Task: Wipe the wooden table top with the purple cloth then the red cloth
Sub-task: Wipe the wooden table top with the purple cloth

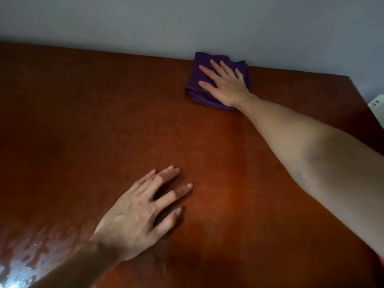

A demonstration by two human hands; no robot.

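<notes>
A folded purple cloth [199, 86] lies on the reddish-brown wooden table top [104, 121], at its far edge against the wall. My right hand [225, 84] presses flat on the cloth with fingers spread, arm stretched across the table. Nearer to me, my left hand [141, 215] rests palm down on the bare wood with its fingers apart and holds nothing. No red cloth shows in this view.
A pale grey wall [187, 21] runs right behind the table's far edge. A white object [377, 104] pokes in beyond the table's right edge. A glossy wet-looking patch [25, 260] shines on the wood at the near left.
</notes>
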